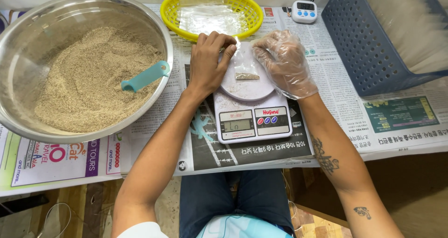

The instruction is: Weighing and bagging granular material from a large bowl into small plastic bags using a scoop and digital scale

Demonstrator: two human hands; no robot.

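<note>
Both hands grasp a small clear bag (244,66) holding a little grain, resting on the pan of the digital scale (252,118): bare left hand (208,63) pinches its left edge, gloved right hand (284,60) its right. Left of the scale, a steel bowl (28,28) holds grain and a teal scoop (145,76).

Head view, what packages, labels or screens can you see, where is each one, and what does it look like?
Small clear bag: on the scale's round pan, held by the left hand and the gloved right hand, a few grains inside.
Scale: white, table centre, grey screen, red label, coloured buttons.
Timer: white, top right, small screen, blue buttons.
Clear bags: in the yellow basket.
</note>
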